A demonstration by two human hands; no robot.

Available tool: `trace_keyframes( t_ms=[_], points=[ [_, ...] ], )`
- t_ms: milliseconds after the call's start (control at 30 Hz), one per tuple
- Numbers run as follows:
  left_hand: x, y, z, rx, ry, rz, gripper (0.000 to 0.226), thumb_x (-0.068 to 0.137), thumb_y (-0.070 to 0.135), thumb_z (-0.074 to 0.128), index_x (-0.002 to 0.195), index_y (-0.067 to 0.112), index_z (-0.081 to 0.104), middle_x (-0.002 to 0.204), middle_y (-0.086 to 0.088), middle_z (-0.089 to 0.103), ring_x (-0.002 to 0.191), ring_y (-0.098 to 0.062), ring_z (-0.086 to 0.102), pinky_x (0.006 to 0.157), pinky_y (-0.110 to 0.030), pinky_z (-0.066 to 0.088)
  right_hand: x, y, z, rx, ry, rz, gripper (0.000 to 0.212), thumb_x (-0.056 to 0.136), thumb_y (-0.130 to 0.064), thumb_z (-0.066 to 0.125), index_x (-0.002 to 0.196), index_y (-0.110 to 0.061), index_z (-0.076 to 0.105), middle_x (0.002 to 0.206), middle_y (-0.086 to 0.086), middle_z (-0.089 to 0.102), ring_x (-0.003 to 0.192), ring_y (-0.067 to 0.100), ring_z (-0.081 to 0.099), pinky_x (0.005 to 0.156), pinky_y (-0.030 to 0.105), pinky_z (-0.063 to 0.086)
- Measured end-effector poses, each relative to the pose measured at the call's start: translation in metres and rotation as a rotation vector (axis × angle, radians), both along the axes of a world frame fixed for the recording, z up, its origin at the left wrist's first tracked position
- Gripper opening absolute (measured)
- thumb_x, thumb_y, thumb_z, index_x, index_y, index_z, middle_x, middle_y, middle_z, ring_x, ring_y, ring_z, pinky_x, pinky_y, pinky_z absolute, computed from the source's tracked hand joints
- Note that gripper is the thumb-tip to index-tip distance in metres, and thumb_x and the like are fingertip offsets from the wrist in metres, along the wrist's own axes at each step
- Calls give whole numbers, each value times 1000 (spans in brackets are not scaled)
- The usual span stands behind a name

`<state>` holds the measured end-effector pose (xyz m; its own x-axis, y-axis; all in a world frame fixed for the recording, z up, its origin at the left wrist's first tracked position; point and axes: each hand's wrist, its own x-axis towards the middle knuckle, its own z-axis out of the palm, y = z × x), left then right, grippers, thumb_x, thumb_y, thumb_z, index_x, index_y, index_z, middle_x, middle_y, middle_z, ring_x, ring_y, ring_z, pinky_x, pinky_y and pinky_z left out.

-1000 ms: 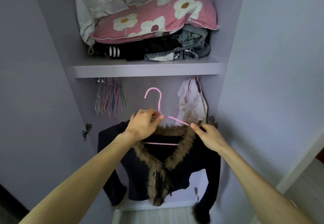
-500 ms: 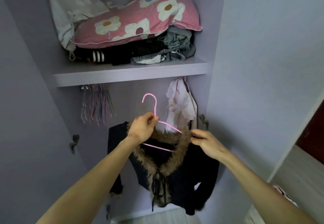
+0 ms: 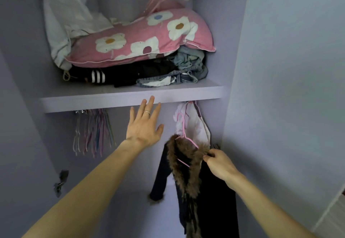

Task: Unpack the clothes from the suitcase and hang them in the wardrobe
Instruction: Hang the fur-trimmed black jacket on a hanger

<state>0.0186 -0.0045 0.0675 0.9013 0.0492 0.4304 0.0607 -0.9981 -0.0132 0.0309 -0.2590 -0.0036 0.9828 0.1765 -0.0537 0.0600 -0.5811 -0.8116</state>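
A dark cardigan (image 3: pixel 212 196) with a brown fur collar (image 3: pixel 184 155) hangs on a pink hanger (image 3: pixel 183 129) inside the lilac wardrobe, low on the right. My right hand (image 3: pixel 218 165) pinches the collar and the hanger's shoulder at the right. The hanger's hook points up in front of a white garment (image 3: pixel 194 124) that hangs under the shelf; the rail is hidden behind the shelf edge. My left hand (image 3: pixel 144 124) is raised with fingers spread and straight, just below the shelf (image 3: pixel 130 98), holding nothing.
Several empty thin hangers (image 3: pixel 93 129) hang at the left under the shelf. On the shelf lie a pink flowered pillow (image 3: pixel 141 40), dark folded clothes (image 3: pixel 130 71), denim and a white bag. The open wardrobe door (image 3: pixel 289 88) stands at the right.
My left hand let go of the hanger's neck and rose, open, toward the shelf. The cardigan swung to the right and turned sideways, now held by my right hand alone.
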Motion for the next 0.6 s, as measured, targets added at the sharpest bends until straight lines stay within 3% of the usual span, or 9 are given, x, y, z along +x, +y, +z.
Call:
trace_keyframes(
  t_ms=[67, 100, 200, 333, 467, 600],
  points=[
    [23, 10, 5, 80, -13, 34, 76, 100, 48, 36, 158, 24, -7, 163, -4, -24, 151, -26, -19, 120, -56, -5, 21, 10, -4, 12, 5, -10, 25, 87, -34, 52, 103, -24, 68, 96, -2, 69, 89, 19, 64, 76, 29, 49],
    [37, 15, 5, 112, -19, 55, 77, 100, 49, 35, 158, 24, -9, 163, -3, -24, 151, -26, -19, 120, -56, -6, 33, 14, -9, 4, 10, -22, 28, 83, -36, 51, 102, -24, 68, 99, 2, 71, 91, 22, 65, 77, 30, 50],
    [75, 31, 4, 137, -34, 90, 73, 102, 50, 26, 157, 23, -14, 162, 1, -25, 151, -23, -19, 120, -56, -8, 63, 27, -15, -12, 15, -41, 22, 85, -28, 50, 93, -18, 67, 87, 5, 70, 78, 23, 66, 58, 26, 43],
    [120, 51, -25, 86, -67, 134, 66, 103, 51, 12, 154, 26, -22, 159, 8, -32, 148, -16, -27, 119, -56, -9, 116, 47, -32, 73, -43, -62, 19, 92, -16, 49, 83, -13, 65, 65, 0, 61, 55, 15, 56, 45, 19, 37],
    [145, 62, -59, 109, -281, 109, 65, 103, 49, 10, 152, 28, -27, 155, 9, -39, 145, -15, -34, 119, -57, -8, 170, 70, -60, 104, -131, -122, 19, 90, -22, 47, 89, -17, 65, 80, 4, 67, 73, 24, 64, 63, 29, 49],
    [165, 68, -76, 151, -459, 115, 64, 103, 46, 10, 153, 27, -25, 158, 8, -35, 147, -16, -30, 117, -58, -9, 209, 88, -77, 101, -247, -167, 18, 91, -19, 48, 96, -17, 66, 82, 2, 65, 71, 21, 59, 55, 24, 37]
  ],
)
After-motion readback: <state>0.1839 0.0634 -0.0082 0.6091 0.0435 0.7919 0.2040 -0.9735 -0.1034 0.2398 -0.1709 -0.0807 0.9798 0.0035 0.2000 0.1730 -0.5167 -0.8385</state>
